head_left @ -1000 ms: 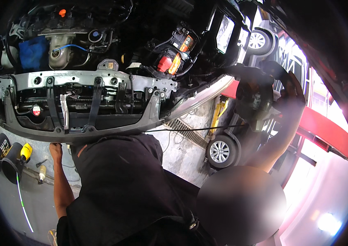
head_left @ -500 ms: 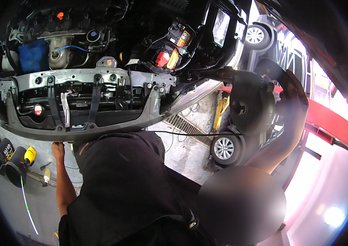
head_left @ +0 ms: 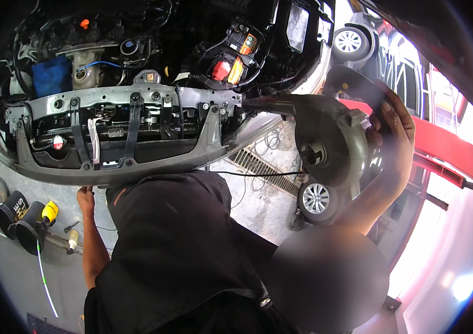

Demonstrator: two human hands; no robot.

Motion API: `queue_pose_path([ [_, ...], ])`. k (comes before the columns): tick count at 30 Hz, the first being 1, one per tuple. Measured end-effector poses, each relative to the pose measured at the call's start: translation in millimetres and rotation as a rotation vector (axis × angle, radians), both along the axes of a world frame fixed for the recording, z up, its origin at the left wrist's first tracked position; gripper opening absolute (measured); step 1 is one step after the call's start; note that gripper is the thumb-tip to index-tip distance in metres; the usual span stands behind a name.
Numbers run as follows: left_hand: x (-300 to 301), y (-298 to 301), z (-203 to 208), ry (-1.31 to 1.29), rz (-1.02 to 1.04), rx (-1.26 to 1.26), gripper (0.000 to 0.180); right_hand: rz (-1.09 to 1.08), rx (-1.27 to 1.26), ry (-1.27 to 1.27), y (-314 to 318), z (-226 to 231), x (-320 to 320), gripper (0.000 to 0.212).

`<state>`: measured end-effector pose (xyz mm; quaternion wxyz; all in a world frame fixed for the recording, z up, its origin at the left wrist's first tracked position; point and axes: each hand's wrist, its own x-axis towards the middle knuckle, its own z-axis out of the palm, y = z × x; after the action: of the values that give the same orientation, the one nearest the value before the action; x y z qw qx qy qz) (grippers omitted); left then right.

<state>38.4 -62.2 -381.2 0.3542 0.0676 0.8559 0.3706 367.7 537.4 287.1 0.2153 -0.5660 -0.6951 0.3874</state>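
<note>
My right hand (head_left: 395, 119) is raised on the right, its fingers closed round the edge of a large dark plastic air duct (head_left: 334, 142). The duct has a rounded, hollow body with a round opening, and its narrow arm reaches toward the corner of the open engine bay. My left hand (head_left: 85, 199) is low on the left, just below the edge of the dark front bumper (head_left: 114, 178). Its fingers are curled, and what they hold, if anything, cannot be made out. Above the bumper lies the silver radiator support (head_left: 103, 100) with its black brackets.
Beyond the support sit a battery (head_left: 235, 61) with a red terminal cover and a blue cloth (head_left: 51, 75). On the left floor stand black containers (head_left: 27, 231), a yellow bottle (head_left: 50, 211) and a small pale bottle (head_left: 73, 239). A floor grate (head_left: 264, 172) and a car wheel (head_left: 315, 199) are at right.
My right hand has moved the air duct a little left toward the engine bay and turned it slightly. My left hand stays by the bumper edge. The whole view has shifted slightly.
</note>
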Motion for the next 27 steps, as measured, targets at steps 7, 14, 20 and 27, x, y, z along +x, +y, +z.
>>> queue_pose_path([
  [7, -1.0, 8.5, 18.9, -0.010, 0.017, 0.053, 0.032, 0.102, -0.045, 0.007, -22.4, 4.9, 12.3, 0.048],
  [14, 4.6, 5.0, 14.9, -0.011, 0.049, 0.090, 0.033, 0.121, -0.053, 0.064, -53.7, 2.2, 23.4, 0.046],
  [20, 14.3, -9.5, 15.9, -0.014, 0.073, 0.083, 0.029, 0.159, -0.127, 0.110, -69.5, -3.9, 39.7, 0.043],
  [27, 32.5, -14.9, 35.4, 0.021, 0.095, 0.059, 0.026, 0.196, -0.105, 0.121, -88.9, -11.1, 52.3, 0.044],
])
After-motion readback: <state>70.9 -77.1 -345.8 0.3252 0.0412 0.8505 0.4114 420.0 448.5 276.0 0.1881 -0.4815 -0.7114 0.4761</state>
